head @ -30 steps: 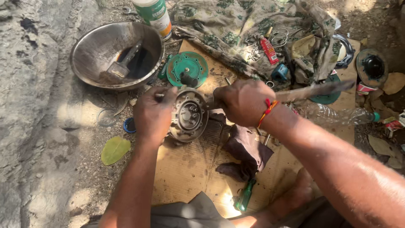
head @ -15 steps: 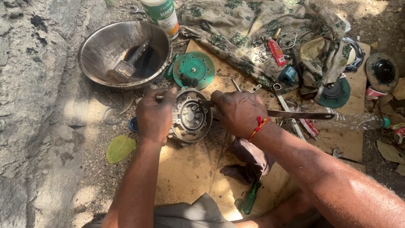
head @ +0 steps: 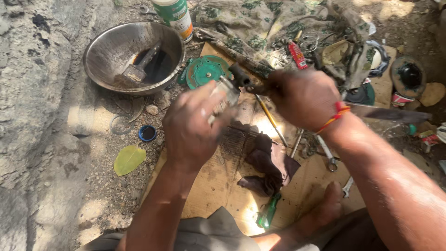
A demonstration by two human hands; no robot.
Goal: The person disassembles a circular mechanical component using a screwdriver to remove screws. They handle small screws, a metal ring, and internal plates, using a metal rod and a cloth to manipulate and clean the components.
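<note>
Moved: half a second ago both hands pressed the round metal part flat on the cardboard; now it is lifted off, tilted and blurred, in front of the green disc.
Left hand [head: 193, 128]: grip clamped around the round metal part [head: 223, 95], fingers curled over its near side, above the cardboard sheet [head: 218, 186].
Right hand [head: 302, 97]: grip closed on a dark tool handle [head: 244, 79] whose far-left end meets the metal part; red and orange thread at the wrist.
Steel bowl [head: 100, 51]: far left on the ground, holding dark liquid [head: 158, 65] and a brush [head: 139, 67] leaning in it.
Green disc [head: 204, 69]: just right of the bowl, flat on the cardboard's far edge.
Blue cap [head: 147, 133]: small, on the gravel left of the cardboard, dark inside.
Can [head: 175, 16]: green and white, upright beyond the bowl.
Near: dark rag [head: 269, 165] and green-handled screwdriver [head: 268, 211] on the cardboard.
Right: spanners [head: 327, 155] beside the forearm.
Far: patterned cloth [head: 246, 23] carrying a red tube [head: 296, 53].
</note>
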